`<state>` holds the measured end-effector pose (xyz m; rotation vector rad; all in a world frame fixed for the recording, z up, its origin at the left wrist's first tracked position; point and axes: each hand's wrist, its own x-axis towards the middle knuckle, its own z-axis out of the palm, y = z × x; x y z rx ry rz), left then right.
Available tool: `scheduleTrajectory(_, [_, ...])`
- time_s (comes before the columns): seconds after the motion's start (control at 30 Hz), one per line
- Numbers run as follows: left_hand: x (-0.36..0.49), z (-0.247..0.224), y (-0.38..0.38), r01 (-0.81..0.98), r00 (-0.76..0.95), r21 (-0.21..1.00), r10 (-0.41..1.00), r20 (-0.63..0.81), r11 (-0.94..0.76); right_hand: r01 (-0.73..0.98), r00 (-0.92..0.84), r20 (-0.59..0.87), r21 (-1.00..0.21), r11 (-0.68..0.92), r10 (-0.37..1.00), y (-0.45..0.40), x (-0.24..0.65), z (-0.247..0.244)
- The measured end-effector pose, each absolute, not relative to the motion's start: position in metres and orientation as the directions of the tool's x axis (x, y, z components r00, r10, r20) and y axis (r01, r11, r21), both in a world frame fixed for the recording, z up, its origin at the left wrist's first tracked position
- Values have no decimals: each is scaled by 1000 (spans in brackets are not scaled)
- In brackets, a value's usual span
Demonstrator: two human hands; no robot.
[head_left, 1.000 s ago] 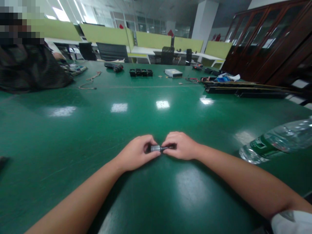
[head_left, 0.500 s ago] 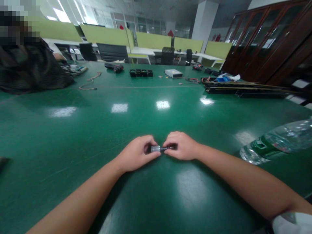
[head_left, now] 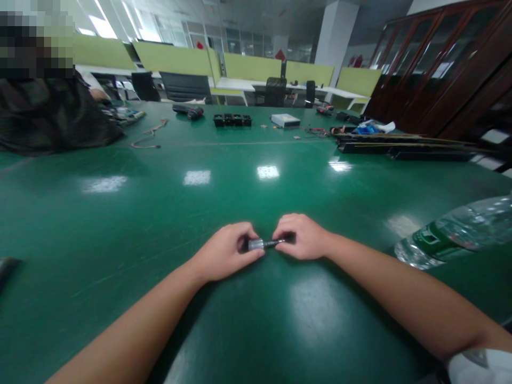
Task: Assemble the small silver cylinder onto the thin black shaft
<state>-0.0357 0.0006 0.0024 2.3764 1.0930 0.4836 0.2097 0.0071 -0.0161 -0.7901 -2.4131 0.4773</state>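
Note:
Between thumb and fingers, my left hand (head_left: 226, 253) grips a small cylindrical metal piece (head_left: 256, 244) low over the green table (head_left: 224, 202). A thin dark shaft (head_left: 270, 244) sticks out of its right end. The thumb and fingertips of my right hand (head_left: 304, 237) are closed around the tip of that shaft. The two hands are a short gap apart, and the shaft spans it. What exactly the piece is cannot be made out.
A clear plastic bottle (head_left: 444, 237) lies on the right. Black strips (head_left: 404, 146), a white box (head_left: 285, 120), black modules (head_left: 232, 120) and a cord (head_left: 148, 140) are farther back. A person in dark clothing (head_left: 48, 114) leans in at the left.
My right hand has moved slightly to the right, towards the shaft's tip, so more of the shaft shows. My left hand has stayed nearly where it was. A dark object at the left edge shows more.

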Motion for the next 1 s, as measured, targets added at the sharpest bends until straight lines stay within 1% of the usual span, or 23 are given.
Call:
scheduleTrajectory(0.1, [-37, 1, 1, 615, 597, 570, 794, 114, -545, 474, -647, 363, -497, 727, 670, 13, 217, -15])
scheduleTrajectory(0.2, [-37, 0, 2, 621, 577, 579, 808, 119, -528, 566, -544, 342, -524, 636, 766, 19, 225, -16])
scheduleTrajectory(0.27, [-37, -1, 3, 620, 573, 581, 810, 122, -527, 584, -509, 340, -540, 607, 791, 21, 227, -16])
scheduleTrajectory(0.47, [-37, -1, 2, 623, 572, 580, 811, 121, -525, 536, -573, 341, -532, 656, 745, 15, 222, -15])
scheduleTrajectory(0.73, [-38, -2, 1, 582, 584, 606, 797, 153, -543, 428, -647, 408, -504, 750, 644, 7, 206, -19])
scheduleTrajectory(0.87, [-37, 0, 1, 577, 597, 598, 787, 155, -556, 413, -653, 432, -485, 770, 622, 4, 201, -20])
scheduleTrajectory(1.0, [-37, 3, 0, 592, 597, 605, 794, 116, -533, 422, -655, 426, -479, 770, 624, 3, 201, -20])
